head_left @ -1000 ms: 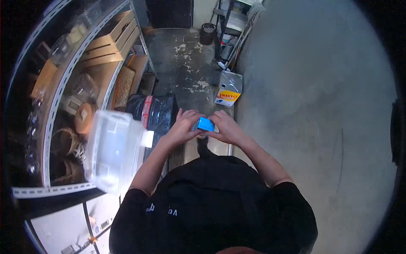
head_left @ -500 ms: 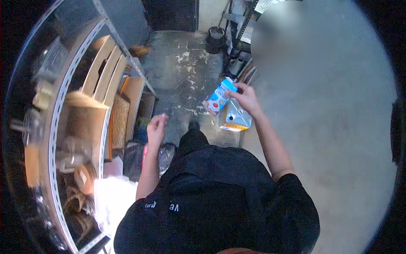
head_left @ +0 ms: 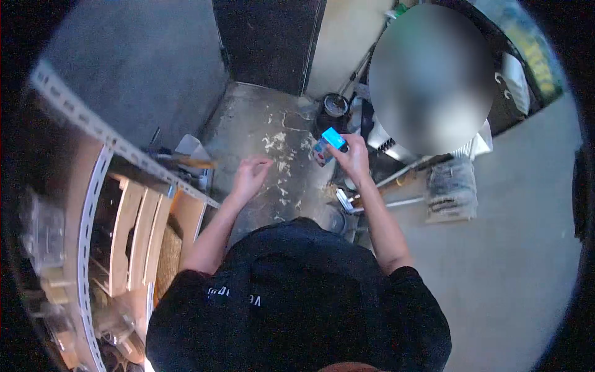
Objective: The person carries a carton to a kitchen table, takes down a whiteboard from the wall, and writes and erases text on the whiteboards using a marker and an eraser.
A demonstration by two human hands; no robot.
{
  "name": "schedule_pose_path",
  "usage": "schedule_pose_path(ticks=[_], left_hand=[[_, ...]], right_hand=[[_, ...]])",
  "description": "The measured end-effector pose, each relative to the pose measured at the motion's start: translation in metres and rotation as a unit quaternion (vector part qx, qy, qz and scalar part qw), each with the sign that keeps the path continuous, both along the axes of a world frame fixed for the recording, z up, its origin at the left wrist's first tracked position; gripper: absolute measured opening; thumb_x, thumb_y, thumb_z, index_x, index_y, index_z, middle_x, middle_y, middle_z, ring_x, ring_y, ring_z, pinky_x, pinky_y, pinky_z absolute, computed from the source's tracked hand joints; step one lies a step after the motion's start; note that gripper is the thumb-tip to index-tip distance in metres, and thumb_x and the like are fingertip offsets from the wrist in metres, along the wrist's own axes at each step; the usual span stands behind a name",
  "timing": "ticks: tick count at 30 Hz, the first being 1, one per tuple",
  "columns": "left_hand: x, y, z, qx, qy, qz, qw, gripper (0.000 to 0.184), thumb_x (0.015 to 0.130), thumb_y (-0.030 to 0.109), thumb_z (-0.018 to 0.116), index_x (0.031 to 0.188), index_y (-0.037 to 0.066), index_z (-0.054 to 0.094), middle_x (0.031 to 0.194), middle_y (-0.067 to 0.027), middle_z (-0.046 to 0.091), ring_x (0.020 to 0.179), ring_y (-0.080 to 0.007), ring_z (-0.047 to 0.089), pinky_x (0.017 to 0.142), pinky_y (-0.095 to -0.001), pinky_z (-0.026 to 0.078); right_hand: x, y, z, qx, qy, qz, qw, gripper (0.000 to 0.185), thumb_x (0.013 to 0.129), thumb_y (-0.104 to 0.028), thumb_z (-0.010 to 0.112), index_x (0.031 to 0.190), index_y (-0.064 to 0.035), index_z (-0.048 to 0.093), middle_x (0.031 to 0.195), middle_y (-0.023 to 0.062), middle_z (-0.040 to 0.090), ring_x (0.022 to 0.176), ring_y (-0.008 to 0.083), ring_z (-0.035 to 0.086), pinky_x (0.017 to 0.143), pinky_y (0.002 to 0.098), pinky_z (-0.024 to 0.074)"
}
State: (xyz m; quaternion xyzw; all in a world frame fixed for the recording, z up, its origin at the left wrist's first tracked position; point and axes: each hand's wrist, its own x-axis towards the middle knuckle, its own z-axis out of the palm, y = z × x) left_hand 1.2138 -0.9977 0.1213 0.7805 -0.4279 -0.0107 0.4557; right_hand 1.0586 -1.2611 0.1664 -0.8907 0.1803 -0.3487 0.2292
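Note:
In front of my body, my right hand point(head_left: 354, 158) grips a small blue carton point(head_left: 334, 137) between thumb and fingers. The carton is tilted, one bright blue face turned up and a printed side with reddish shapes below it. My left hand point(head_left: 250, 177) hovers over the floor to the left of the carton, not touching it. Its fingers are bent and drawn together at the tips; whatever may be between them is too small to make out.
A metal-framed shelf point(head_left: 87, 248) with wooden crates point(head_left: 137, 239) and clear containers lines the left. Ahead are a dark door point(head_left: 266, 43) and a black bin point(head_left: 334, 106). At right lies a grey mop-like head point(head_left: 452, 191) near poles; a blurred patch hides things behind it.
The view has shifted forward along the shelf; the metal can near my right hand is out of sight. The carton has turned in my right hand. My left hand has moved nearer to it.

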Motion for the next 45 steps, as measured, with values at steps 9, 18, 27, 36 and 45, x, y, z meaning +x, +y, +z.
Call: schedule_pose_path(ticks=[9, 18, 27, 36, 45], left_hand=[[0.189, -0.282, 0.154, -0.183, -0.187, -0.034, 0.965, 0.017, 0.079, 0.018, 0.071, 0.075, 0.004, 0.062, 0.091, -0.0108, 0.064, 0.089, -0.0297, 0.059, 0.082, -0.0386, 0.044], [0.391, -0.564, 0.203, -0.217, -0.191, 0.102, 0.952, 0.044, 0.077, 0.022, 0.072, 0.112, -0.001, 0.057, 0.113, -0.019, 0.056, 0.108, -0.0348, 0.051, 0.093, -0.042, 0.04], [0.574, -0.685, 0.222, -0.143, -0.05, 0.194, 0.969, 0.082, 0.074, 0.044, 0.071, 0.13, -0.008, 0.041, 0.126, -0.0293, 0.048, 0.118, -0.0427, 0.046, 0.101, -0.0459, 0.037], [0.659, -0.737, 0.236, -0.172, 0.079, 0.082, 0.978, 0.076, 0.087, 0.06, 0.05, 0.117, -0.01, 0.054, 0.099, -0.0263, 0.065, 0.104, -0.036, 0.06, 0.094, -0.0379, 0.043], [0.606, -0.626, 0.21, -0.315, 0.164, 0.152, 0.922, 0.059, 0.097, 0.054, 0.034, 0.093, 0.001, 0.06, 0.071, -0.0048, 0.054, 0.066, -0.0126, 0.051, 0.062, -0.0276, 0.043]], right_hand=[[0.161, -0.226, -0.044, 0.153, 0.193, -0.079, 0.966, 0.045, 0.062, -0.042, 0.077, 0.079, -0.0008, 0.069, 0.076, 0.0199, 0.066, 0.074, 0.0298, 0.067, 0.069, 0.038, 0.0512], [0.357, -0.404, -0.096, 0.052, 0.142, -0.085, 0.985, 0.047, 0.065, -0.041, 0.076, 0.08, 0.0016, 0.065, 0.086, 0.0227, 0.063, 0.087, 0.0386, 0.061, 0.076, 0.0459, 0.0479], [0.449, -0.488, 0.009, 0.089, -0.045, -0.049, 0.994, 0.043, 0.071, -0.033, 0.078, 0.091, 0.0017, 0.065, 0.089, 0.0169, 0.065, 0.083, 0.0284, 0.063, 0.076, 0.0359, 0.0481], [0.407, -0.514, 0.01, 0.13, 0.151, -0.084, 0.976, 0.044, 0.068, -0.037, 0.077, 0.086, 0.0024, 0.067, 0.087, 0.0206, 0.065, 0.084, 0.0327, 0.063, 0.076, 0.0392, 0.049], [0.432, -0.508, 0.016, 0.09, 0.1, -0.017, 0.991, 0.043, 0.068, -0.031, 0.077, 0.093, 0.0015, 0.066, 0.093, 0.0178, 0.063, 0.092, 0.0332, 0.06, 0.083, 0.0395, 0.0464]])
